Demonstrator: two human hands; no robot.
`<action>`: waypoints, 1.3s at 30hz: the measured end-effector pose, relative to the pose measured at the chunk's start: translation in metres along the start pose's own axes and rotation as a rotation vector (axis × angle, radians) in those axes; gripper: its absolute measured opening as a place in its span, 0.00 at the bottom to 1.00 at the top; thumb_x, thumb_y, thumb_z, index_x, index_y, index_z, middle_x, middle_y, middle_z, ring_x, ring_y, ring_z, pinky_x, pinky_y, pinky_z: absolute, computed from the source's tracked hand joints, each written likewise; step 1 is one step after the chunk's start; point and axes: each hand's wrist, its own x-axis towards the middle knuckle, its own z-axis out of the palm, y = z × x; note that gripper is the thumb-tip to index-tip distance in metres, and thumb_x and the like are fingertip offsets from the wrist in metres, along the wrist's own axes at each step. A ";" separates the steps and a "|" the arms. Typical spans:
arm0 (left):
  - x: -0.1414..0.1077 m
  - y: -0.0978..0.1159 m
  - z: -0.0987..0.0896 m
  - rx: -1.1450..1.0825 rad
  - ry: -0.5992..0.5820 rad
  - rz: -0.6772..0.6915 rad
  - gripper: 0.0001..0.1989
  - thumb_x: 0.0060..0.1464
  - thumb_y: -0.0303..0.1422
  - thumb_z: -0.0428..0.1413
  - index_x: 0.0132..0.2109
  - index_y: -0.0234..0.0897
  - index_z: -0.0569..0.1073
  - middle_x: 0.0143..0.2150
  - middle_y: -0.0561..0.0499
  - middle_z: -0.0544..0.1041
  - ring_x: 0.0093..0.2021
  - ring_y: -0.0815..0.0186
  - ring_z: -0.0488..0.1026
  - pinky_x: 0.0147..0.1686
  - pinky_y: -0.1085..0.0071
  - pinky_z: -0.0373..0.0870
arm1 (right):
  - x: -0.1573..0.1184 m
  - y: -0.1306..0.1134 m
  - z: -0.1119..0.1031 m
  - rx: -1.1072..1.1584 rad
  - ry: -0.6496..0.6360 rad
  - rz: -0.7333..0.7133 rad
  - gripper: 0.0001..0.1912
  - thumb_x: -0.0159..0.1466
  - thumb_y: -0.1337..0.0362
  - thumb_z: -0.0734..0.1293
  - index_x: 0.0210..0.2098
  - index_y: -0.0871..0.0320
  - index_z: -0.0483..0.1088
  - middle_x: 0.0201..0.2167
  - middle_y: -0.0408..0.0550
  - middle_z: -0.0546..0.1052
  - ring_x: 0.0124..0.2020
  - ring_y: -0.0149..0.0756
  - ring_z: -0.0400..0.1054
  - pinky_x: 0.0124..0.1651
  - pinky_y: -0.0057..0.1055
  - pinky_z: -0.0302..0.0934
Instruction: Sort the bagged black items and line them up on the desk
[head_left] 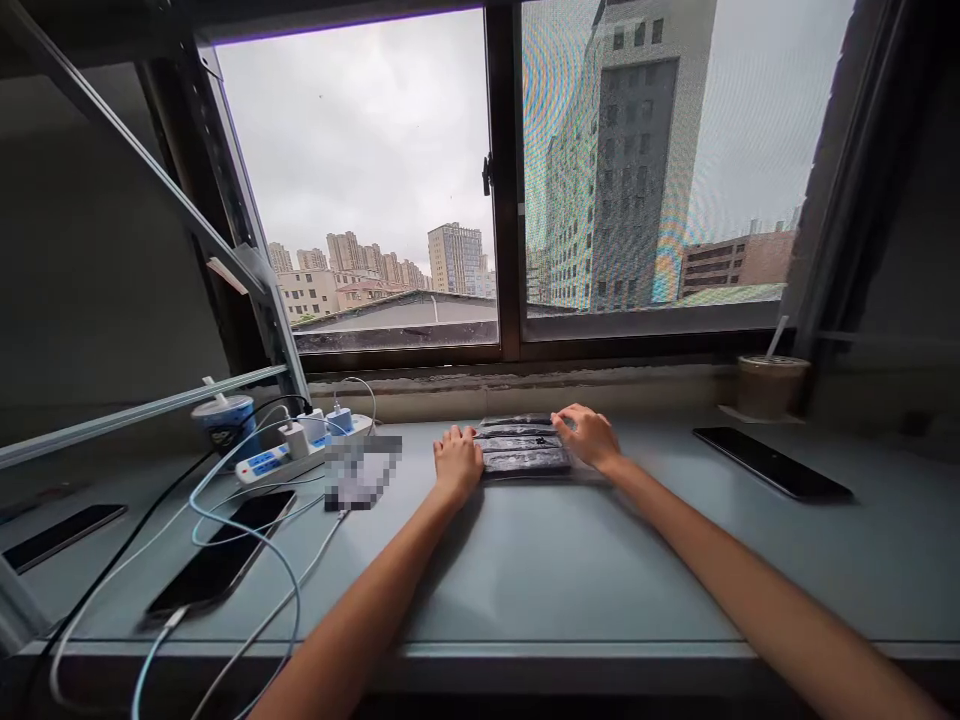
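A dark, flat package in clear, shiny plastic (525, 460) lies on the grey-blue table (600, 570) below the window, with several strips or folds running across it. At its left edge rests my left hand (458, 461), fingers pointing away from me and bent close together; what they hold, if anything, is hidden. My right hand (589, 437) is at the package's upper right corner, thumb and forefinger pinched on the plastic edge.
Left of the hands are a power strip (274, 466) with chargers, looping cables, a charging phone (225, 555), another phone (64, 535) and a blue cup (225, 425). A dark phone (772, 464) and a drink cup with straw (771, 388) stand right.
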 end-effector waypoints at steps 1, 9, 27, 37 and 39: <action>0.000 -0.001 -0.002 0.025 0.002 -0.022 0.18 0.56 0.30 0.41 0.51 0.35 0.66 0.49 0.42 0.69 0.50 0.57 0.64 0.49 0.61 0.56 | -0.001 -0.002 -0.002 0.006 -0.004 -0.024 0.17 0.63 0.56 0.54 0.32 0.56 0.72 0.39 0.47 0.74 0.42 0.36 0.66 0.44 0.31 0.55; 0.000 -0.005 -0.003 0.050 -0.106 -0.036 0.20 0.57 0.33 0.39 0.40 0.32 0.75 0.44 0.39 0.74 0.47 0.56 0.68 0.47 0.60 0.56 | -0.012 -0.018 0.003 -0.030 -0.319 -0.328 0.24 0.60 0.50 0.58 0.50 0.54 0.67 0.53 0.49 0.67 0.54 0.41 0.59 0.55 0.39 0.49; 0.004 0.000 0.011 -0.141 -0.150 0.017 0.26 0.58 0.39 0.38 0.59 0.31 0.58 0.58 0.41 0.64 0.57 0.58 0.58 0.55 0.61 0.51 | -0.019 -0.020 0.004 -0.138 -0.487 -0.055 0.38 0.60 0.40 0.47 0.62 0.56 0.51 0.63 0.52 0.52 0.63 0.42 0.42 0.61 0.44 0.33; 0.004 -0.003 0.012 -0.221 -0.210 0.129 0.25 0.57 0.43 0.38 0.58 0.39 0.60 0.60 0.47 0.62 0.60 0.60 0.54 0.57 0.60 0.48 | -0.019 -0.022 0.002 -0.188 -0.400 0.000 0.34 0.61 0.42 0.47 0.57 0.56 0.58 0.57 0.51 0.62 0.57 0.44 0.54 0.59 0.44 0.39; 0.004 -0.003 0.010 -0.215 -0.213 0.143 0.25 0.57 0.43 0.37 0.57 0.38 0.61 0.60 0.48 0.63 0.60 0.59 0.55 0.56 0.60 0.49 | -0.019 -0.021 0.003 -0.204 -0.375 0.004 0.33 0.61 0.43 0.48 0.56 0.56 0.60 0.55 0.52 0.64 0.55 0.44 0.56 0.58 0.44 0.39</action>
